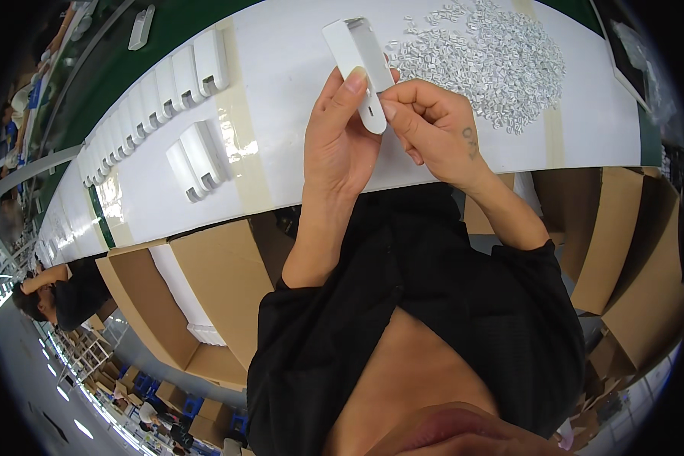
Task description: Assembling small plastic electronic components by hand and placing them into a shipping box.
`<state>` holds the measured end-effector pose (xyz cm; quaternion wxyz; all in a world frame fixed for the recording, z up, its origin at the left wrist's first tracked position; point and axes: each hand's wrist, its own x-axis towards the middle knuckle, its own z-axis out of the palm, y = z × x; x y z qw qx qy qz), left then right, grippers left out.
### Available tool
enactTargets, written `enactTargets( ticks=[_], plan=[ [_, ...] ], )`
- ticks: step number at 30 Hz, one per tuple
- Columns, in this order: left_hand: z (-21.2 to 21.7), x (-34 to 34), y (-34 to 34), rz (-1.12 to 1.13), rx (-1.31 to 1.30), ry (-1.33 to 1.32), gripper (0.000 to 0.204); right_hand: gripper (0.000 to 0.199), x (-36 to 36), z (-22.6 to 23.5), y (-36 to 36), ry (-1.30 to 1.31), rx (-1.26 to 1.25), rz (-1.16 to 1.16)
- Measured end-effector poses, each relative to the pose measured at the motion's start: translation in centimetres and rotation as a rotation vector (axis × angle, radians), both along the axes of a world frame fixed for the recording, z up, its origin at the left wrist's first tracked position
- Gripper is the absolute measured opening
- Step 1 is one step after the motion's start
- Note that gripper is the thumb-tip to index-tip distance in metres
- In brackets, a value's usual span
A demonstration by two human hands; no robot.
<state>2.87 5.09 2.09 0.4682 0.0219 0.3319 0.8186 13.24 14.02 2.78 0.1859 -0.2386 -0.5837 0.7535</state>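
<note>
Left hand (340, 140) grips a glossy white oblong casing (359, 64).

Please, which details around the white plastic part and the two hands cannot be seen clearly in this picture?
- Head view: the lower end of the white plastic part is covered by the left hand.
- What the right hand pinches is hidden behind its fingertips.
- The small clear pieces are too small to tell their shape.
- The cardboard boxes hide their contents.

The person wears a black top with short sleeves. The right hand (433, 129) has a small dark tattoo at three o'clock.
</note>
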Motion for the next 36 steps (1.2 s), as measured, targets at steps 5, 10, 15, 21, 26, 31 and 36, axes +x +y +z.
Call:
enactTargets(
  ticks=[5, 10, 15, 21, 26, 31, 36],
  plan=[
    [0.1, 0.3, 0.4, -0.021, -0.021, 0.015, 0.041, 0.007, 0.3, -1.2, 0.2, 0.072, 0.149, -0.006],
    [-0.6, 0.2, 0.4, -0.025, -0.054, -0.006, 0.041, 0.006, 0.2, -1.9, 0.1, 0.063, 0.042, -0.019],
    [-1.3, 0.2, 0.3, -0.038, -0.052, -0.031, 0.041, 0.005, 0.4, -2.8, -0.6, 0.062, 0.034, -0.054],
    [-2.4, -0.2, -0.3, -0.132, 0.003, 0.015, 0.044, 0.003, 0.9, -2.5, -0.1, 0.07, 0.071, 0.032],
    [-2.4, 0.1, -0.7, -0.078, -0.056, 0.111, 0.046, 0.004, 1.6, -1.6, -0.6, 0.058, -0.151, 0.066],
    [-3.0, 1.3, -1.1, 0.063, -0.062, 0.152, 0.047, 0.006, 1.5, -2.2, -1.3, 0.062, -0.336, 0.071],
    [-2.5, -0.2, -4.4, 0.059, -0.012, 0.041, 0.048, 0.014, 1.7, -3.3, 2.5, 0.043, 0.873, 0.302]
  ],
)
